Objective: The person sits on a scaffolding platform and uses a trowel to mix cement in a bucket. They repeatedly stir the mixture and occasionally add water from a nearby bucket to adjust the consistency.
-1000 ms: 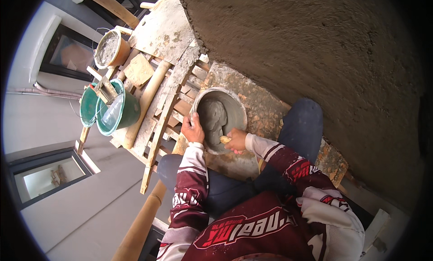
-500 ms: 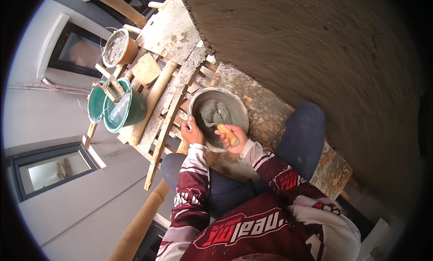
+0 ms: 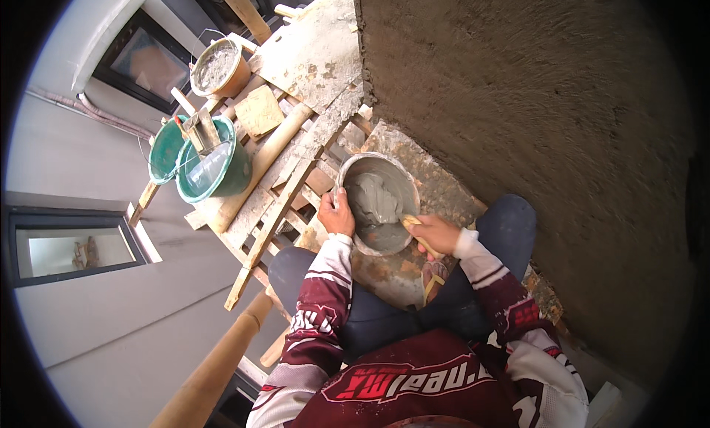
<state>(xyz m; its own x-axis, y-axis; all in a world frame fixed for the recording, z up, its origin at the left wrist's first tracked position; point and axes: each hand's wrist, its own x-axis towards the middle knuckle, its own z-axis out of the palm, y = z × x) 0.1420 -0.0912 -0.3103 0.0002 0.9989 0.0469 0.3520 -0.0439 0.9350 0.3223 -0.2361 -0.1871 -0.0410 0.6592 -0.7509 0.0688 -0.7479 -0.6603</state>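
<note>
A round grey bucket with wet grey mortar in it stands between my knees on a stained board. My left hand is closed on the bucket's left rim, thumb up along the edge. In my right hand, at the right rim, is the wooden handle of a trowel. Its working end points left into the bucket and cannot be told apart from the mortar. A smooth ridge of mortar rises in the middle.
Left of me, a slatted wooden platform carries two green buckets, one with a tool across it, an orange bucket of grey mix and a yellowish block. A freshly plastered wall rises at right. A bamboo pole runs lower left.
My right hand has moved right, from over the bucket to its right rim, with the trowel. The mortar is now drawn up into a smoother ridge. The whole view has shifted slightly.
</note>
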